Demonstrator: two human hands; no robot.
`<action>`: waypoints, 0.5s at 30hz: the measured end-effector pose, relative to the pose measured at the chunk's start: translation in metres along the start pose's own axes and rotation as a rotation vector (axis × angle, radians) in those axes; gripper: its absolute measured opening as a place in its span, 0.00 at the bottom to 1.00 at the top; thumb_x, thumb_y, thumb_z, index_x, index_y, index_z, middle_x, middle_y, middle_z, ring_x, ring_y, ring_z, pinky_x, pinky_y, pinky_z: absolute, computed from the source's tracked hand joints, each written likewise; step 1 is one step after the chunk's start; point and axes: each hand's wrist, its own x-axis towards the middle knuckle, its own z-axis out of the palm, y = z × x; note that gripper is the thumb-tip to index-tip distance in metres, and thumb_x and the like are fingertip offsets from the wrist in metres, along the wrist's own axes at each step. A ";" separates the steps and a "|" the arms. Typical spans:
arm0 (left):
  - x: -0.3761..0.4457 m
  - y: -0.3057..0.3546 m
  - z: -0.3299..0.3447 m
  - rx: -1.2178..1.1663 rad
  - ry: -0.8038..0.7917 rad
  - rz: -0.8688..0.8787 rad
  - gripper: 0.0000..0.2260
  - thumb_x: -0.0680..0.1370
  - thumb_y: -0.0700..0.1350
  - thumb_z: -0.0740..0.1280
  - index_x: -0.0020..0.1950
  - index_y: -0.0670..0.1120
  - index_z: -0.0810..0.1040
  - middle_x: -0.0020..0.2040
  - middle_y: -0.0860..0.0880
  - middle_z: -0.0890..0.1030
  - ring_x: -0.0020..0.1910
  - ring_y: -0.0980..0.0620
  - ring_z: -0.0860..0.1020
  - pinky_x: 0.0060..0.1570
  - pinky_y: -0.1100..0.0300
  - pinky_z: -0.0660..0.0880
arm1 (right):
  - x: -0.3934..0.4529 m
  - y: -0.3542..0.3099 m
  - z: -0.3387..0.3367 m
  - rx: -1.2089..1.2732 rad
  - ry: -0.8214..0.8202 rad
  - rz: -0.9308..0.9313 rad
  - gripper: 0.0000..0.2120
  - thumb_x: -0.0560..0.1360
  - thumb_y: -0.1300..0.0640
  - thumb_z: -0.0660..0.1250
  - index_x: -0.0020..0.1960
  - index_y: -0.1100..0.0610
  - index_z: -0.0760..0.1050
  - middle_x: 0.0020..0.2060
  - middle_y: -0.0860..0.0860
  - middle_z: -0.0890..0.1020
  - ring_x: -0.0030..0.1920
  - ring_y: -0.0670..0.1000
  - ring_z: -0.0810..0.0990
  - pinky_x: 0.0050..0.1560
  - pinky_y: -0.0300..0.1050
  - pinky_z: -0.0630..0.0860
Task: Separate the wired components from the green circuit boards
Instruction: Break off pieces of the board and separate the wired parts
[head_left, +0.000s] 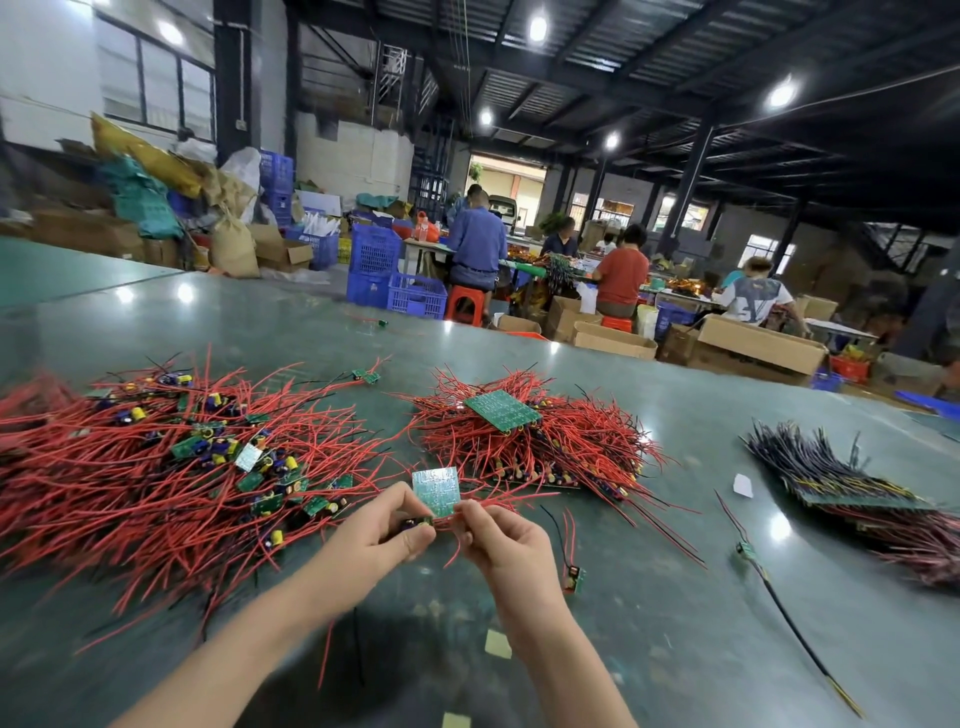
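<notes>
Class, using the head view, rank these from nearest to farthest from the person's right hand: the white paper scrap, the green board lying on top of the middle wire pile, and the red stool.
From the right hand:
1. Green board on the middle wire pile, ahead of the hand.
2. White paper scrap, off to the right on the table.
3. Red stool, far beyond the table's edge.

Dark steel-beam ceiling (649, 78), round lamps (538, 27), windows (156, 88) left, blue crates (374, 254), cardboard boxes (761, 345).

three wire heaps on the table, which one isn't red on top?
The far-right heap of dark blue-black wires, resting on a green board edge. The left heap and centre heap are both red-wired.
</notes>
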 end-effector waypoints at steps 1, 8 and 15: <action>0.000 0.001 0.000 -0.008 -0.001 -0.003 0.06 0.75 0.42 0.66 0.46 0.41 0.70 0.31 0.52 0.73 0.31 0.59 0.69 0.34 0.69 0.67 | 0.000 0.000 0.000 -0.032 0.002 -0.017 0.10 0.75 0.60 0.67 0.35 0.58 0.82 0.30 0.50 0.79 0.34 0.46 0.74 0.42 0.39 0.73; 0.000 0.000 0.000 0.089 -0.050 0.047 0.03 0.78 0.36 0.64 0.46 0.41 0.69 0.31 0.56 0.75 0.31 0.64 0.68 0.33 0.71 0.65 | -0.002 -0.005 0.000 0.136 -0.131 0.079 0.09 0.71 0.57 0.66 0.34 0.59 0.80 0.28 0.50 0.77 0.28 0.44 0.71 0.33 0.34 0.70; 0.002 -0.004 -0.002 0.049 -0.046 -0.034 0.03 0.78 0.35 0.63 0.46 0.40 0.69 0.31 0.55 0.75 0.34 0.60 0.71 0.40 0.66 0.70 | 0.000 -0.005 -0.005 -0.007 0.160 -0.071 0.10 0.74 0.62 0.68 0.35 0.58 0.83 0.28 0.47 0.78 0.30 0.41 0.70 0.34 0.33 0.66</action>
